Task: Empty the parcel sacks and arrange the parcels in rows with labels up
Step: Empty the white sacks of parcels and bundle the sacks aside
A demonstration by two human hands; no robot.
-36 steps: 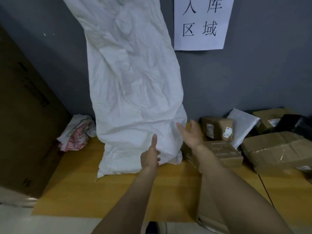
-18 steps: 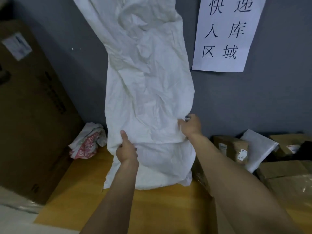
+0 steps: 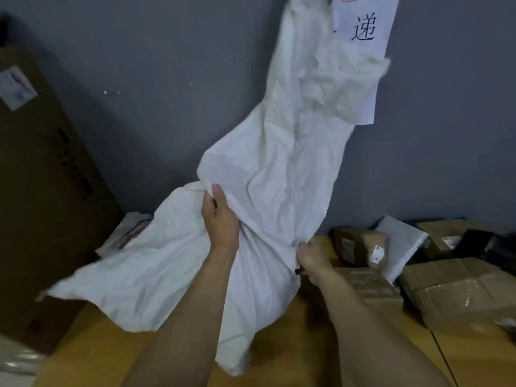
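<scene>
A large white woven sack (image 3: 282,169) hangs limp and crumpled in front of the grey wall, its upper end leaning right over a paper sign. My left hand (image 3: 220,219) grips a bunched fold in the sack's middle. My right hand (image 3: 312,256) pinches the sack's right edge lower down. The sack's lower part flares out to the left above the yellow table (image 3: 293,356). To the right lie several parcels: a small brown box (image 3: 360,247), a flat brown box (image 3: 371,289), a white mailer (image 3: 402,241) and a big taped carton (image 3: 460,291).
A tall brown cardboard carton (image 3: 42,191) stands at the left. A crumpled white and red bag (image 3: 125,233) lies by the wall behind the sack. A black parcel (image 3: 491,247) and another brown box (image 3: 444,236) sit at the far right. A white sign (image 3: 365,26) hangs on the wall.
Both hands went from touching the sack to gripping it. The sack has swung: its top leans right, its bottom flares left. My right hand dropped lower; my left bunched the cloth.
</scene>
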